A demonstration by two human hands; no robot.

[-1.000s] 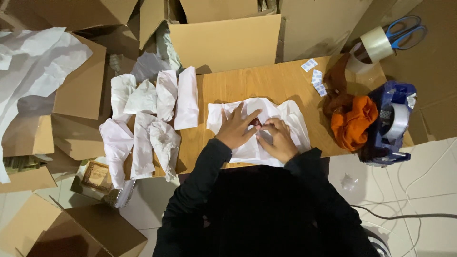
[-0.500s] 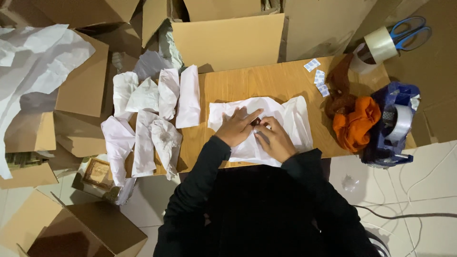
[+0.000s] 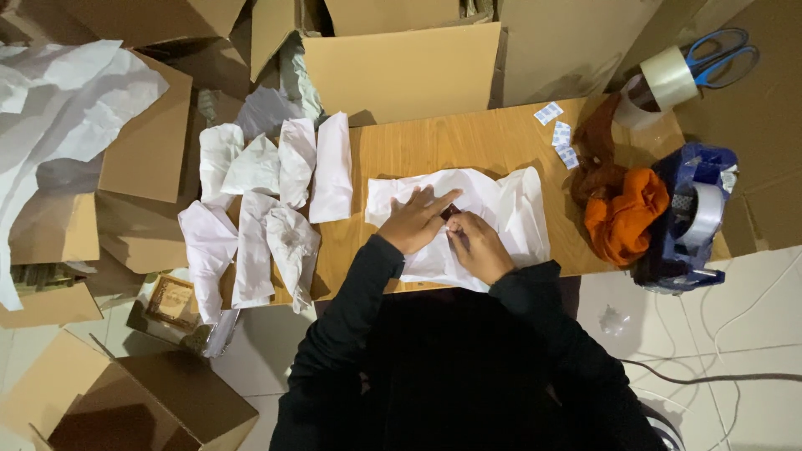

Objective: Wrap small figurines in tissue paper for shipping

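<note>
Since the earlier frame the right hand [image 3: 480,244] had slid up to pinch a small dark item [image 3: 449,211] mid-paper [image 3: 510,209], the left hand [image 3: 413,221] pressing flat with fingers spread; thin, crumply, tearable wrap looked best gripped by its edges

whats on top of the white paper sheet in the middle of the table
Both hands rest on the white paper sheet: left hand, right hand. A small dark item peeks out between them; the hands cover most of it.
</note>
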